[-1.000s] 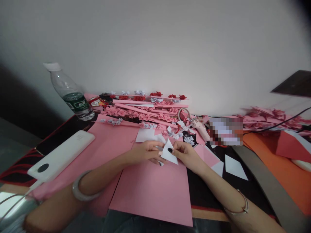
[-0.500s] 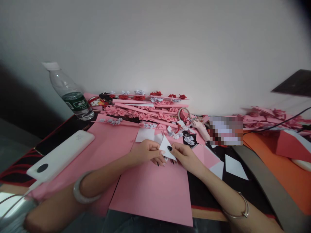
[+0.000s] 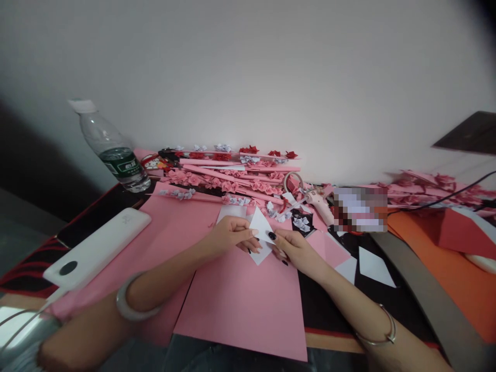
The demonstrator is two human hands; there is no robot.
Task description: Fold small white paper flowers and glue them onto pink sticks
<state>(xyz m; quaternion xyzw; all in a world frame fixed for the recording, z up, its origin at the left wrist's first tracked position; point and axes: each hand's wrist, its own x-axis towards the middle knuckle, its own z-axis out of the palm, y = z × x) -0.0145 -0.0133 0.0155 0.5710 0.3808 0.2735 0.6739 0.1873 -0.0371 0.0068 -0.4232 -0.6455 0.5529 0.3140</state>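
Between my hands is a small sheet of white paper (image 3: 261, 226), creased across the middle, with one part pointing up and another pointing down. My left hand (image 3: 234, 233) pinches its left edge between thumb and fingers. At the right edge, the thumb of my right hand (image 3: 290, 245) presses on the paper, its fingers curled beneath. Both hands are above a large pink sheet (image 3: 244, 305) on the desk. Just behind them lies another piece of white paper (image 3: 228, 212), partly covered.
Pink stems with folded paper flowers (image 3: 225, 182) lie along the wall. A pink glue gun (image 3: 321, 205) and a tape roll (image 3: 293, 182) sit behind my right hand. At left are a water bottle (image 3: 122, 163) and a white power bank (image 3: 96, 248). Orange paper (image 3: 437, 258) lies right.
The white paper has opened from a folded triangle, and its lower part now shows pointing down. Both hands have shifted slightly around its edges.
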